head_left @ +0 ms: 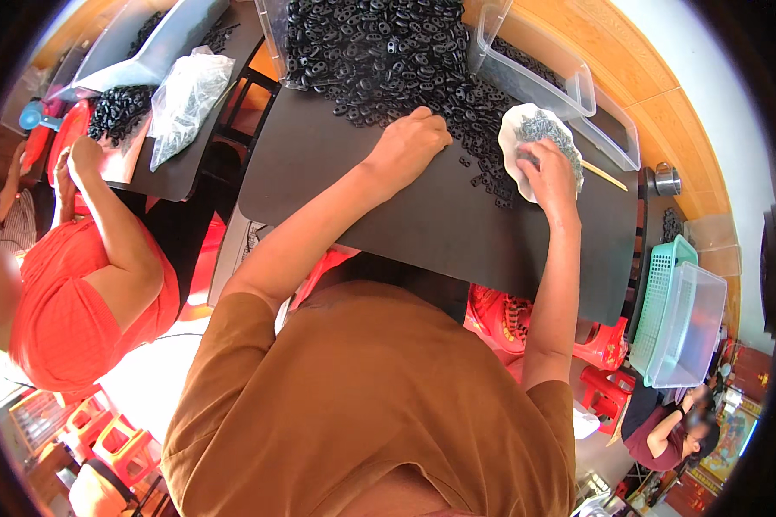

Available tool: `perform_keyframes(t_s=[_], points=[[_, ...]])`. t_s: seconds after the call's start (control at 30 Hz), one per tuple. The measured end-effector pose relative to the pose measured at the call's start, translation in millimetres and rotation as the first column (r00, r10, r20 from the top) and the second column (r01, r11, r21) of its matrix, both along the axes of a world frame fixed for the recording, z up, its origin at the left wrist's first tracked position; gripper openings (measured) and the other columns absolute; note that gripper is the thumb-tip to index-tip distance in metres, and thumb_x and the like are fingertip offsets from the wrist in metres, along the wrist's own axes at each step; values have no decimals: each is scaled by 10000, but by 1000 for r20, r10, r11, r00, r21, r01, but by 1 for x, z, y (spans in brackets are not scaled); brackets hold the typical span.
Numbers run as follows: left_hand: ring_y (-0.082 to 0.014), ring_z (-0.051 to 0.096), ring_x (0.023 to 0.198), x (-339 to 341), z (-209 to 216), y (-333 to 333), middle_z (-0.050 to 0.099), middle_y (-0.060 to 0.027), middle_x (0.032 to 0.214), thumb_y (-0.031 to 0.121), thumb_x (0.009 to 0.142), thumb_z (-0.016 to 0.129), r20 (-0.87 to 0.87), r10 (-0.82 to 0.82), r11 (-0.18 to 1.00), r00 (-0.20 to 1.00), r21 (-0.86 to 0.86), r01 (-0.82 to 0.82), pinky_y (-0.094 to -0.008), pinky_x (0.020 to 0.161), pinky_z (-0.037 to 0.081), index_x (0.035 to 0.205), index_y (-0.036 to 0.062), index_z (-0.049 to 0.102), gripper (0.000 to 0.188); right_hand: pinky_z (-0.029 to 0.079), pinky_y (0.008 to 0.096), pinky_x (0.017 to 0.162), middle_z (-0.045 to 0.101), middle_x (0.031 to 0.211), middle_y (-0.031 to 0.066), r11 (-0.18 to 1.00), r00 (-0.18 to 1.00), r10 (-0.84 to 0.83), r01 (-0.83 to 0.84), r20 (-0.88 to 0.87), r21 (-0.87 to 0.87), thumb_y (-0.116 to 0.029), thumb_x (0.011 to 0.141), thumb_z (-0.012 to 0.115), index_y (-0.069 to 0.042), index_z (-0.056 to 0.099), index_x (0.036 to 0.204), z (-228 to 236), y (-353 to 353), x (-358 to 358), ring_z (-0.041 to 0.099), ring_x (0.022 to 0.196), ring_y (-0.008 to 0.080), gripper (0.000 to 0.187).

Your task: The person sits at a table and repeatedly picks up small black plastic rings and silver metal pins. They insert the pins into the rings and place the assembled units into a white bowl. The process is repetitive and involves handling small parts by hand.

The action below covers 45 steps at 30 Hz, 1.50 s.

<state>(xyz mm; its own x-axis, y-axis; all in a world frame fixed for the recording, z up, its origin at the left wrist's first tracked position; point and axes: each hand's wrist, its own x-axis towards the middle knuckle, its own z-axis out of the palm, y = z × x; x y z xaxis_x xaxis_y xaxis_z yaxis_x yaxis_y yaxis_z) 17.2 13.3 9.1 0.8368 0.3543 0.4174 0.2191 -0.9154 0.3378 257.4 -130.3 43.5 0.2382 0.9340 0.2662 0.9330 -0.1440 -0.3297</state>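
My right hand [552, 178]'s dipped into a white scalloped bowl [508, 142] of tiny silvery bits [539, 129], left hand [408, 144] curled by black two-hole pieces [379, 52]; honestly can't tell if either's pinching anything.

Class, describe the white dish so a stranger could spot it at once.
Start at the dark table in front of the person and find the heap of black pieces. Just right of it, under the right hand, sits a white dish holding small greyish bits. Its wavy rim sets it apart from the straight-sided clear bin just beyond it.
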Motion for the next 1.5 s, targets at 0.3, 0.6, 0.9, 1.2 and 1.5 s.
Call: perform_keyframes(t_s=[0.3, 0.6, 0.9, 1.2, 1.5], points=[[-287, 613, 980, -1, -6, -11, 641, -91, 976, 42, 834, 565, 137, -72, 996, 988, -48, 79, -383, 848, 525, 1019, 45, 669, 212, 464, 443, 699, 599, 834, 109, 999, 999, -30, 31, 42, -36, -53, 796, 671, -48, 654, 821, -4, 4, 8, 609, 811, 353, 31], [-154, 673, 866, 2, 8, -11, 669, -56, 977, 40, 936, 603, 198, 102, 500, 975, -857, 122, -302, 775, 556, 1079, 35, 652, 151, 484, 349, 674, 635, 783, 105, 993, 965, -54, 80, -255, 92, -35, 842, 654, -23, 617, 861, 6, 2, 9, 643, 728, 234, 44], [-87, 638, 825, 2, -8, 7, 676, -35, 945, 11, 891, 662, 381, 174, 264, 908, -906, 330, -237, 737, 533, 1100, 8, 635, 211, 500, 229, 653, 674, 815, 12, 985, 579, 160, -46, -799, 164, -40, 884, 669, -26, 673, 960, 6, 37, -63, 617, 728, 79, 78], [-74, 638, 782, 2, -10, 9, 691, -25, 861, 61, 873, 714, 361, 214, 326, 908, -902, 282, -220, 702, 519, 1003, 6, 653, 154, 491, 215, 635, 670, 805, 5, 986, 478, 168, -77, -862, 150, -53, 888, 689, -31, 690, 949, -20, 51, -79, 605, 710, 63, 65], [-87, 664, 784, 1, 5, 1, 723, -42, 898, 84, 897, 697, 233, 258, 475, 938, -876, 88, -231, 721, 545, 1038, -8, 704, 169, 509, 217, 650, 685, 839, 31, 979, 403, 189, -5, -895, 204, -67, 892, 701, -18, 676, 943, -25, 49, -83, 629, 724, 79, 75]])
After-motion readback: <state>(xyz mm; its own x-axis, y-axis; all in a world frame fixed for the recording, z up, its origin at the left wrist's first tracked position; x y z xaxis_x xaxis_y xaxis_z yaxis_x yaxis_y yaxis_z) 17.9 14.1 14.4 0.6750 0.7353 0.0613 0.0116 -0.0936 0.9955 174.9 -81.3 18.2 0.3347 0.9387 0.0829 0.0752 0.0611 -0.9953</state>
